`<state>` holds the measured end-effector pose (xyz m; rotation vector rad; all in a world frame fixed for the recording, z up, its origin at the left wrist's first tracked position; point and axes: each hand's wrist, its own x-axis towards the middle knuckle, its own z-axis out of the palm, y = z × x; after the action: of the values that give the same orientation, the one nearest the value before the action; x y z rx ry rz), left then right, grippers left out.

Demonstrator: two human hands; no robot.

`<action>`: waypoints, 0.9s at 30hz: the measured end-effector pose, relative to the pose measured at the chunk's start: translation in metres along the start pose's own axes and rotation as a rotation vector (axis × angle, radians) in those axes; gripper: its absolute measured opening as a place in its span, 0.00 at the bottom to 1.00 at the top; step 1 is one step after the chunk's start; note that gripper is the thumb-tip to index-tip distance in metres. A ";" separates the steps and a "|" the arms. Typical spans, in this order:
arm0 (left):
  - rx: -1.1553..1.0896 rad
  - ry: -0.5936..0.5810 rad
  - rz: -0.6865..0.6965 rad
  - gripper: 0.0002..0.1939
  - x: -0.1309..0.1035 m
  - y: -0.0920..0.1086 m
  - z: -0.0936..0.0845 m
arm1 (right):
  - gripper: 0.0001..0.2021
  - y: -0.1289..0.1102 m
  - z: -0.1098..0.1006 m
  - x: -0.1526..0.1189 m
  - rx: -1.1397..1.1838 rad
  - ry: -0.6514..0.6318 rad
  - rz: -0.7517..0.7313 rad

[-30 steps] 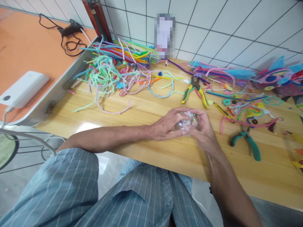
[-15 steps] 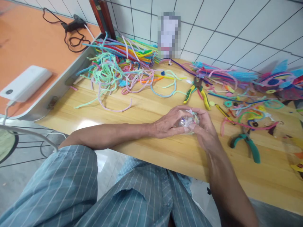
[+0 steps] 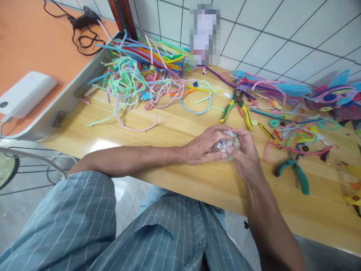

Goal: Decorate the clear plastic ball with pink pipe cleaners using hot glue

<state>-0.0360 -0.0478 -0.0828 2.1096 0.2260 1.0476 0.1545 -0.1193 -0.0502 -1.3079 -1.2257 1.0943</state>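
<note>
Between my two hands is a clear plastic object (image 3: 222,145) with pale and coloured bits in or on it; its full shape is hidden by fingers. My left hand (image 3: 201,146) wraps its left side, and my right hand (image 3: 244,148) closes round its right side with the thumb on top. Just beyond the hands lie yellow-green pliers (image 3: 236,107). Teal-handled pliers (image 3: 295,169) rest to the right of my right forearm.
A tangle of green pipe cleaners (image 3: 124,81) and a coloured bundle (image 3: 158,56) lie back left. More pipe cleaners (image 3: 265,88) and a fish-like craft (image 3: 332,96) are back right. A white power bank (image 3: 28,94) sits on the orange surface (image 3: 25,41).
The view has shifted slightly, and things at the back appear a little higher. Both hands keep their hold on the clear plastic object, with hardly any movement.
</note>
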 end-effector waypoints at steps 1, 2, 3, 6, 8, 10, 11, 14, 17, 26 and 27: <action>0.006 0.001 0.005 0.26 0.000 0.000 0.000 | 0.27 -0.001 0.000 -0.001 -0.002 -0.002 -0.003; 0.011 0.002 0.008 0.27 -0.001 0.000 0.001 | 0.26 -0.001 0.000 -0.001 -0.005 -0.006 -0.007; 0.015 0.003 0.011 0.27 -0.001 0.000 0.001 | 0.25 -0.001 0.000 -0.002 -0.008 -0.010 -0.009; 0.035 0.011 0.019 0.27 -0.002 -0.001 0.003 | 0.25 -0.001 -0.001 -0.004 -0.004 -0.017 -0.007; 0.049 0.019 0.028 0.27 -0.002 -0.001 0.003 | 0.26 -0.001 -0.001 -0.004 0.010 -0.019 -0.004; 0.054 0.021 0.034 0.27 -0.002 -0.001 0.003 | 0.26 0.000 -0.002 -0.004 0.019 -0.019 -0.004; 0.055 0.021 0.038 0.27 -0.002 -0.001 0.003 | 0.26 0.000 -0.002 -0.004 0.022 -0.020 -0.006; 0.065 0.026 0.039 0.27 -0.002 0.000 0.003 | 0.27 0.000 -0.003 -0.004 0.023 -0.022 -0.018; 0.059 0.040 0.044 0.27 -0.002 0.000 0.002 | 0.27 0.000 -0.003 -0.005 0.022 -0.024 -0.009; 0.072 0.030 0.052 0.26 -0.002 -0.001 0.002 | 0.28 -0.002 -0.004 -0.005 0.015 -0.050 0.000; 0.077 0.035 0.053 0.26 -0.002 -0.002 0.003 | 0.27 -0.002 -0.005 -0.005 0.023 -0.052 0.000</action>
<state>-0.0354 -0.0492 -0.0864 2.1778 0.2326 1.1238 0.1583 -0.1246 -0.0478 -1.2689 -1.2481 1.1458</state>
